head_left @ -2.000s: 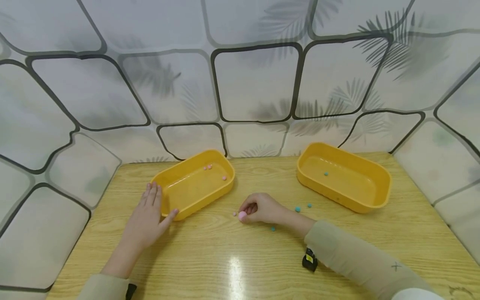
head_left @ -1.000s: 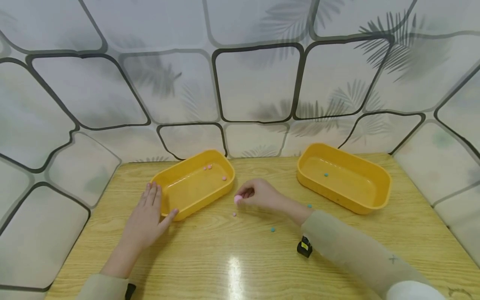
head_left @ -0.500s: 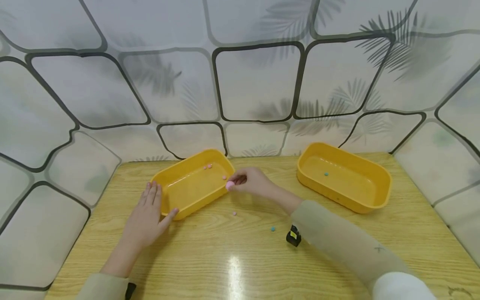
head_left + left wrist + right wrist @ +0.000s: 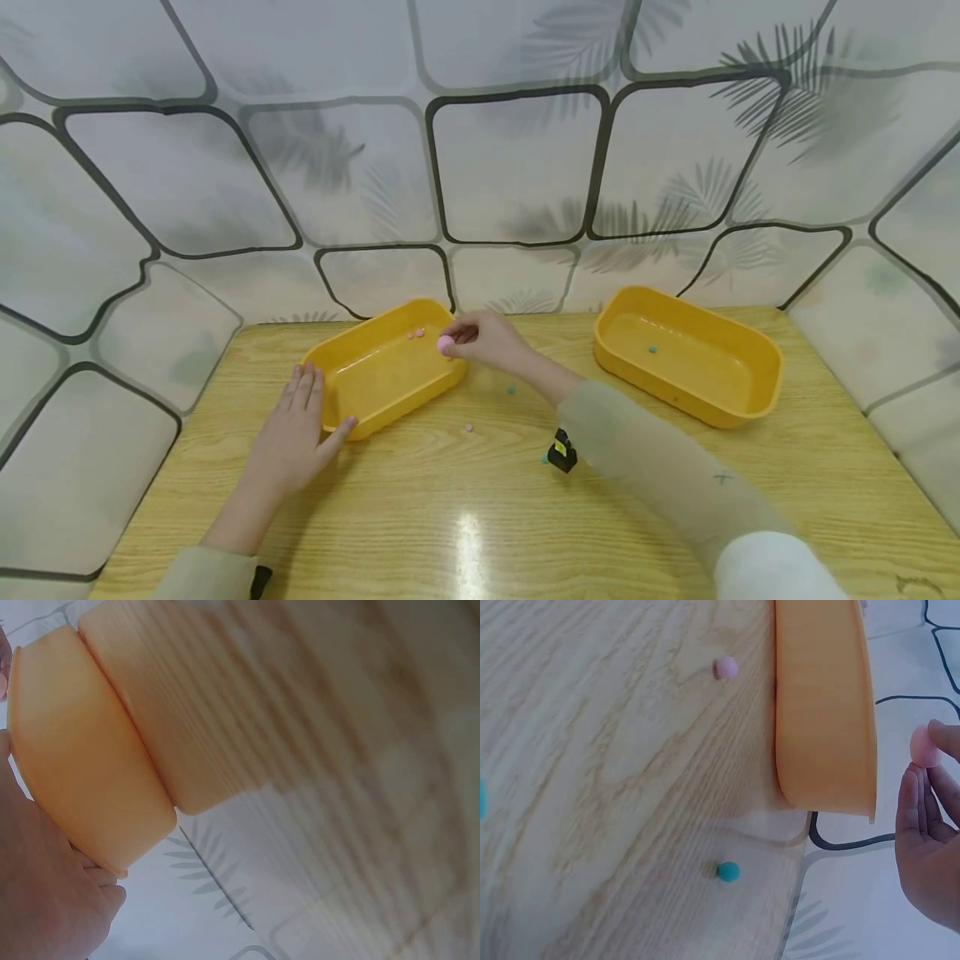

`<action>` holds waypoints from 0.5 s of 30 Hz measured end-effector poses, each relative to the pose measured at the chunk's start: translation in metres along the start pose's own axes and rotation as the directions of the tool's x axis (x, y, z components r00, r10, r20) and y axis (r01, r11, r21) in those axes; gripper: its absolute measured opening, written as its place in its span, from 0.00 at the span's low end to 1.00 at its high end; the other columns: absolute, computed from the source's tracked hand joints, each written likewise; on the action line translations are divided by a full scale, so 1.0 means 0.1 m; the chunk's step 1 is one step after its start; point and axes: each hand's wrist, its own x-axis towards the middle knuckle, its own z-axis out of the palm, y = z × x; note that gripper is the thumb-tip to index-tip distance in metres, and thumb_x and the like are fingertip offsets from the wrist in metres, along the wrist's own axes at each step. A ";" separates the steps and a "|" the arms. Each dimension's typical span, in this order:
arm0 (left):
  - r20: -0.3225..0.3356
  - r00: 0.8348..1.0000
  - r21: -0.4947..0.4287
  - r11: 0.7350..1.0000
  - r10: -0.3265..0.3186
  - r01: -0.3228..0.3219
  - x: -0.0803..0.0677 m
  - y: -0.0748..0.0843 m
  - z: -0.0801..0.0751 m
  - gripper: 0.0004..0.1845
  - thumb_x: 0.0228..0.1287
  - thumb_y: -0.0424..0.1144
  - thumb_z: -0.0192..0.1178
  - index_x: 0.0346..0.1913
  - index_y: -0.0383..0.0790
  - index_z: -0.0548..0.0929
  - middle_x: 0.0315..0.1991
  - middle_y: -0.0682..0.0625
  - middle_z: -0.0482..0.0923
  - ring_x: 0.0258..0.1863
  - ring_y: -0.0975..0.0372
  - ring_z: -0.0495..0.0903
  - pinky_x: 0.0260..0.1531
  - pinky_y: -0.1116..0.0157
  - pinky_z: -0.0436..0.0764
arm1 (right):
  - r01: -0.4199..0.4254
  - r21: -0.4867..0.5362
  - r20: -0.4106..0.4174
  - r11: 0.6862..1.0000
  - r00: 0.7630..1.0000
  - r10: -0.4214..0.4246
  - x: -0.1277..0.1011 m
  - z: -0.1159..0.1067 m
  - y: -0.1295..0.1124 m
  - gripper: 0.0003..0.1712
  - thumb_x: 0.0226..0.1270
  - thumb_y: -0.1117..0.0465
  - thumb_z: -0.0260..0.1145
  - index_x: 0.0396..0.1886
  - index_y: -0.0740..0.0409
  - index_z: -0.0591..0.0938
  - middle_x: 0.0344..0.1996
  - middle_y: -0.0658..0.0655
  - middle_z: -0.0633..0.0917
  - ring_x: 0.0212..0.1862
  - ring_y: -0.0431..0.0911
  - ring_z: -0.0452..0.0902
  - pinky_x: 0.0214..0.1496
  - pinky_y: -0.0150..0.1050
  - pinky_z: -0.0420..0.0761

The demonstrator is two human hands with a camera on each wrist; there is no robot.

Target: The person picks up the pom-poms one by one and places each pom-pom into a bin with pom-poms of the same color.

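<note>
left wrist view blurred, left hand (image 4: 45,892) cut off by edge

Glossy plastic on varnished wood grain

The table (image 4: 465,533) is showing pale wood grain with a shiny glare patch near its front edge; both yellow trays (image 4: 390,371) (image 4: 686,358) are looking smooth, glossy plastic; the pink ball (image 4: 446,343) is looking matt.

My left hand (image 4: 296,437) is lying flat, palm down, fingers straight and close together, thumb spread out to the side; its forearm is running back toward me in a beige sleeve. My right arm is reaching forward and across to the left, the sleeve covering it to the wrist. My right hand (image 4: 483,339) is hovering raised, its fingertips (image 4: 913,784) curling together in a pinch with the thumb.
</note>
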 end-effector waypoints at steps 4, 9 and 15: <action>0.006 1.000 0.001 1.000 -0.003 0.002 0.00 0.01 0.00 0.51 0.81 0.63 0.50 0.81 0.17 0.51 0.83 0.23 0.46 0.84 0.32 0.45 0.82 0.36 0.55 | 0.012 0.016 -0.015 1.000 1.000 -0.011 0.07 0.02 -0.04 0.15 0.70 0.61 0.76 0.54 0.61 0.90 0.48 0.60 0.91 0.49 0.50 0.87 0.52 0.36 0.88; 0.015 1.000 0.004 1.000 -0.007 0.007 0.00 0.01 -0.01 0.51 0.82 0.63 0.50 0.81 0.17 0.51 0.83 0.23 0.45 0.84 0.32 0.45 0.83 0.36 0.54 | 0.007 0.039 -0.034 0.999 0.999 -0.006 0.15 0.05 -0.06 0.14 0.70 0.60 0.76 0.52 0.60 0.90 0.48 0.59 0.91 0.49 0.50 0.87 0.51 0.35 0.87; 0.000 1.000 0.000 1.000 0.003 -0.003 0.01 0.00 0.00 0.51 0.82 0.62 0.50 0.81 0.17 0.51 0.83 0.23 0.46 0.84 0.31 0.46 0.82 0.35 0.55 | -0.031 0.061 -0.047 0.998 0.998 0.033 0.22 0.07 -0.10 0.15 0.69 0.62 0.77 0.53 0.60 0.90 0.49 0.60 0.91 0.50 0.50 0.86 0.52 0.36 0.87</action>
